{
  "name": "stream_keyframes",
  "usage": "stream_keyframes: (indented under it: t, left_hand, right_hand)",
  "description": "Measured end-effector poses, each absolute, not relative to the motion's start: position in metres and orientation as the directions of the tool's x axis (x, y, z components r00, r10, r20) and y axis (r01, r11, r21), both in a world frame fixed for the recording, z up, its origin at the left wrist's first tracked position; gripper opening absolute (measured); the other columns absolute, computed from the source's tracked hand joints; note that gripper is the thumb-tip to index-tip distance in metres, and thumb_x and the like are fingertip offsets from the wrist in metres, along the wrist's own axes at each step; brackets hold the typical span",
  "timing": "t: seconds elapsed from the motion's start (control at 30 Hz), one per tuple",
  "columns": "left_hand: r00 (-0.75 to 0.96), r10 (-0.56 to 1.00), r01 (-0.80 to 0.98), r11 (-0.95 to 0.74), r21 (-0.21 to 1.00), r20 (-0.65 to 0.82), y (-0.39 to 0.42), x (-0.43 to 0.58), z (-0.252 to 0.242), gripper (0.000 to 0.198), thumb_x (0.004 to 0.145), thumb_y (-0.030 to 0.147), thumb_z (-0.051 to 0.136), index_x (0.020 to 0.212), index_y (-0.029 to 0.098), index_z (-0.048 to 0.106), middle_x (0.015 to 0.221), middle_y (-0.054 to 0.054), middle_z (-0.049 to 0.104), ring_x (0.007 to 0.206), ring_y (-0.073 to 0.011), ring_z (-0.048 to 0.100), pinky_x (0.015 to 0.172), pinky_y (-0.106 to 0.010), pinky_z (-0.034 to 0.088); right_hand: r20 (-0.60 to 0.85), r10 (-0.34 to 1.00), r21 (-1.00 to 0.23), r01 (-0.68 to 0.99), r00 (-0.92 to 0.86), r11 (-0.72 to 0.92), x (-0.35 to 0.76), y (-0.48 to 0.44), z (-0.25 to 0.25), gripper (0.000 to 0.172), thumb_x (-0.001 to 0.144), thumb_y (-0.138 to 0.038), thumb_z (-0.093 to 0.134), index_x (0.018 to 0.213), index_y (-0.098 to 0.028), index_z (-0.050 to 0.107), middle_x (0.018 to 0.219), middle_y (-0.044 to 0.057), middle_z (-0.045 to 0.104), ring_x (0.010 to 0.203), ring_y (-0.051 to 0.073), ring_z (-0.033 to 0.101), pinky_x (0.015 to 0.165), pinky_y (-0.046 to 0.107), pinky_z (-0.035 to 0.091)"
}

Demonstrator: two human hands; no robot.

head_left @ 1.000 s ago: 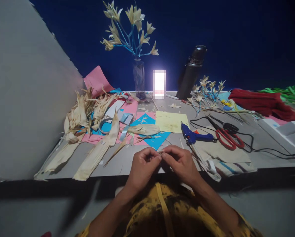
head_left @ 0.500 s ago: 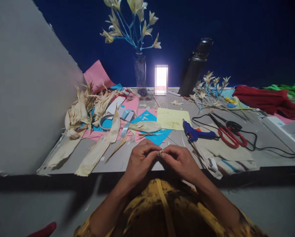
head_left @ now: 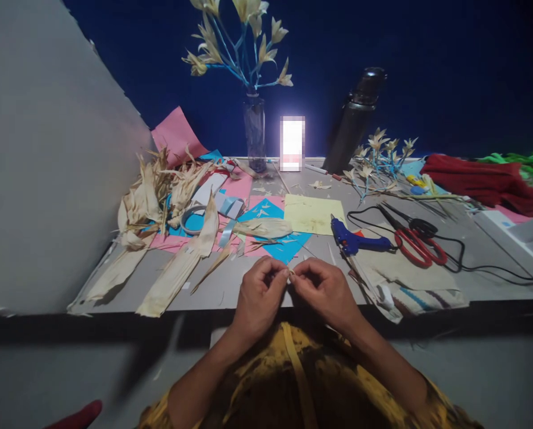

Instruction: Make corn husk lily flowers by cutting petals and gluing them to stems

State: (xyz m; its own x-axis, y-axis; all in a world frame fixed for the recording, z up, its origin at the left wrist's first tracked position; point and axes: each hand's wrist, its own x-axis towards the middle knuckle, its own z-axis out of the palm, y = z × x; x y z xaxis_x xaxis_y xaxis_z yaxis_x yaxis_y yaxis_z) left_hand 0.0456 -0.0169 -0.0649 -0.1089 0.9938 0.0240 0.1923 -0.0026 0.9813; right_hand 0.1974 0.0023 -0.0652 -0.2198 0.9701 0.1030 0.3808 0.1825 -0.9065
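Note:
My left hand [head_left: 262, 293] and my right hand [head_left: 323, 291] meet at the table's front edge, thumbs and fingertips pinched together. Between them is a small pale piece [head_left: 292, 272], which looks like dried corn husk; most of it is hidden by the fingers. Just beyond my hands lies blue paper [head_left: 288, 249] with husk scraps and a husk bundle [head_left: 264, 228] on it. A blue glue gun [head_left: 355, 242] rests to the right of my hands. Long flat husk strips [head_left: 177, 271] lie to the left.
Red-handled scissors [head_left: 415, 247] and a black cord lie right. Behind stand a glass vase [head_left: 254, 134] with husk flowers, a bright pixelated rectangle [head_left: 292, 143] and a dark flask [head_left: 351, 128]. A husk heap [head_left: 143, 196] and a tape roll [head_left: 193, 221] are at left.
Both hands have shifted slightly, and the fingertips have closed further over the small pale piece, so less of it shows. Things on the table stay in place.

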Motion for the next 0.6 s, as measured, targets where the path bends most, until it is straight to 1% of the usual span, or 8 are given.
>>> stream_keyframes:
  t: [0.17, 0.23, 0.27, 0.33, 0.4, 0.43, 0.5, 0.6]
  left_hand:
    - [-0.084, 0.995, 0.174, 0.074, 0.982, -0.06, -0.0135, 0.0434, -0.0679, 0.016, 0.084, 0.031, 0.063, 0.075, 0.018, 0.063, 0.068, 0.0, 0.061, 0.062, -0.014, 0.052, 0.059, -0.025, 0.04]
    - [-0.099, 0.994, 0.198, 0.057, 0.979, -0.038, -0.0139, 0.0445, -0.0683, 0.013, 0.084, 0.029, 0.062, 0.077, 0.018, 0.062, 0.068, 0.001, 0.06, 0.061, -0.0137, 0.052, 0.058, -0.025, 0.04]
    - [-0.123, 0.992, 0.238, 0.02, 0.971, 0.01, -0.0148, 0.0455, -0.0685, 0.011, 0.084, 0.027, 0.061, 0.078, 0.018, 0.062, 0.071, 0.0, 0.061, 0.064, -0.014, 0.054, 0.06, -0.025, 0.042]
    - [-0.149, 0.975, 0.371, -0.102, 0.923, 0.168, -0.0175, 0.048, -0.0693, 0.007, 0.085, 0.021, 0.059, 0.08, 0.018, 0.063, 0.077, -0.002, 0.063, 0.072, -0.0153, 0.057, 0.067, -0.027, 0.045]
    - [-0.104, 0.939, 0.507, -0.233, 0.83, 0.327, -0.0202, 0.0501, -0.0705, 0.012, 0.088, 0.016, 0.054, 0.084, 0.017, 0.065, 0.081, -0.004, 0.063, 0.077, -0.0164, 0.059, 0.073, -0.028, 0.046]
    - [-0.069, 0.921, 0.556, -0.284, 0.781, 0.384, -0.0213, 0.0506, -0.0711, 0.015, 0.089, 0.014, 0.052, 0.087, 0.017, 0.066, 0.082, -0.005, 0.064, 0.079, -0.0168, 0.06, 0.074, -0.029, 0.046]
    - [-0.023, 0.894, 0.615, -0.34, 0.711, 0.447, -0.0223, 0.0502, -0.0715, 0.017, 0.089, 0.012, 0.05, 0.091, 0.017, 0.066, 0.082, -0.005, 0.065, 0.079, -0.0174, 0.061, 0.075, -0.03, 0.047]
    - [-0.002, 0.895, 0.645, -0.339, 0.685, 0.445, -0.0216, 0.0474, -0.0705, 0.015, 0.087, 0.011, 0.054, 0.087, 0.018, 0.067, 0.079, -0.004, 0.066, 0.075, -0.0165, 0.062, 0.072, -0.028, 0.047]
  right_hand:
    - [0.065, 0.974, -0.946, 0.296, -0.216, 0.129, 0.1984, 0.0027, -0.0681, 0.014, 0.082, -0.028, 0.065, 0.074, -0.017, 0.068, 0.066, 0.001, 0.062, 0.057, 0.013, 0.05, 0.053, 0.024, 0.039]
    - [0.052, 0.974, -0.958, 0.266, -0.221, 0.112, 0.1984, 0.0031, -0.069, 0.016, 0.083, -0.03, 0.064, 0.074, -0.017, 0.069, 0.067, 0.001, 0.064, 0.058, 0.013, 0.052, 0.054, 0.024, 0.04]
    - [0.053, 0.975, -0.961, 0.254, -0.217, 0.108, 0.198, 0.0031, -0.0694, 0.017, 0.084, -0.029, 0.063, 0.074, -0.016, 0.069, 0.068, 0.001, 0.065, 0.059, 0.014, 0.054, 0.055, 0.024, 0.041]
    - [0.082, 0.976, -0.961, 0.244, -0.202, 0.131, 0.1967, 0.0028, -0.07, 0.016, 0.084, -0.028, 0.062, 0.075, -0.016, 0.07, 0.071, 0.002, 0.068, 0.063, 0.015, 0.058, 0.058, 0.024, 0.044]
    - [0.14, 0.971, -0.949, 0.255, -0.192, 0.187, 0.195, 0.0024, -0.0706, 0.015, 0.085, -0.025, 0.061, 0.077, -0.017, 0.071, 0.075, 0.003, 0.07, 0.068, 0.017, 0.061, 0.064, 0.025, 0.047]
    - [0.168, 0.967, -0.94, 0.264, -0.189, 0.215, 0.1943, 0.0023, -0.0709, 0.015, 0.086, -0.024, 0.061, 0.077, -0.017, 0.071, 0.075, 0.003, 0.071, 0.07, 0.017, 0.062, 0.066, 0.026, 0.047]
    - [0.209, 0.958, -0.925, 0.279, -0.194, 0.258, 0.1936, 0.0026, -0.0717, 0.015, 0.086, -0.021, 0.06, 0.077, -0.018, 0.071, 0.075, 0.003, 0.071, 0.07, 0.017, 0.063, 0.069, 0.026, 0.048]
    - [0.229, 0.947, -0.916, 0.278, -0.225, 0.288, 0.1943, 0.0039, -0.0737, 0.015, 0.086, -0.02, 0.061, 0.076, -0.018, 0.072, 0.074, 0.003, 0.072, 0.069, 0.017, 0.063, 0.068, 0.026, 0.048]
